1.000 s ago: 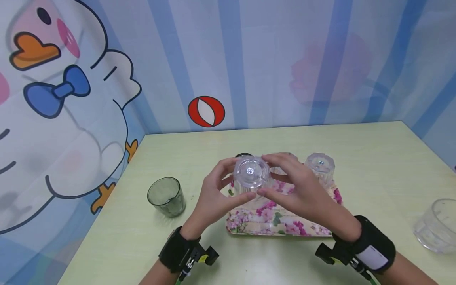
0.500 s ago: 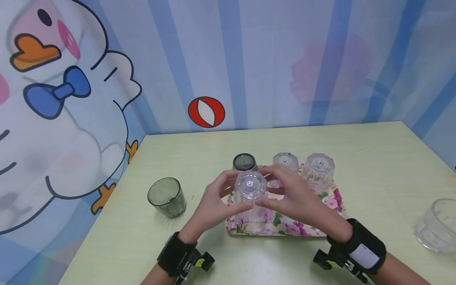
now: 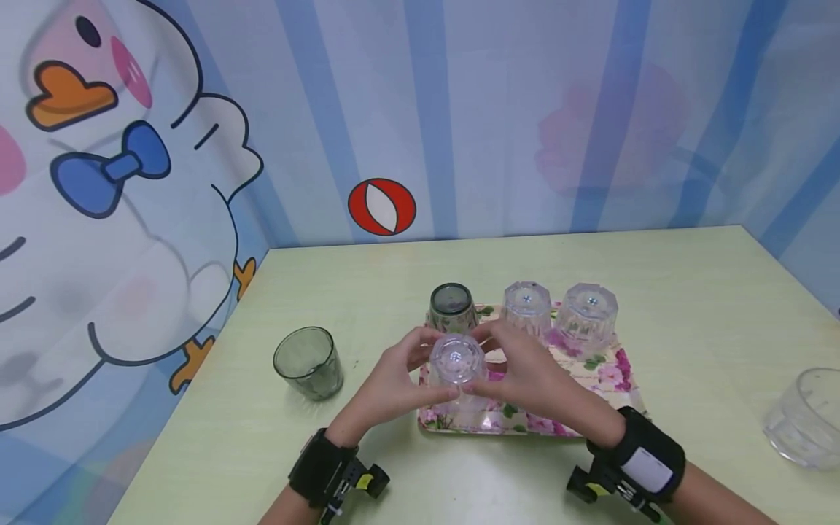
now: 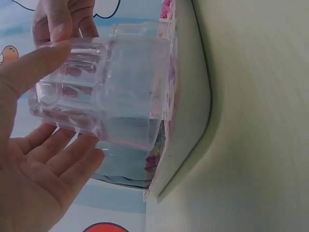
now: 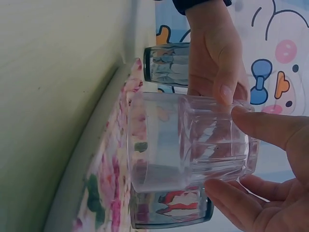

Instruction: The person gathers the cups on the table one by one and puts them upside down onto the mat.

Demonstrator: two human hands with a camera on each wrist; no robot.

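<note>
Both hands hold one clear drinking glass (image 3: 458,361) upside down, its faceted base facing up. My left hand (image 3: 400,375) grips its left side and my right hand (image 3: 531,364) its right side, the thumbs almost meeting at the front. In the left wrist view the glass's rim (image 4: 157,96) is right at the surface of a flower-patterned tray (image 3: 610,375), near the tray's front left corner. Behind it on the tray, a smoky dark glass (image 3: 453,310) stands upside down. Two more clear glasses, one in the back middle (image 3: 527,306) and one at back right (image 3: 586,317), are also inverted.
Left of the tray, a green-tinted glass (image 3: 308,364) stands upright on the pale table (image 3: 367,284). Another clear glass (image 3: 807,419) is upright at the table's far right. A cartoon-printed backdrop (image 3: 485,131) rises behind the table.
Both hands have lowered the clear glass toward the front left of the tray. The smoky glass and the back middle glass, covered by the hands before, now show more fully.
</note>
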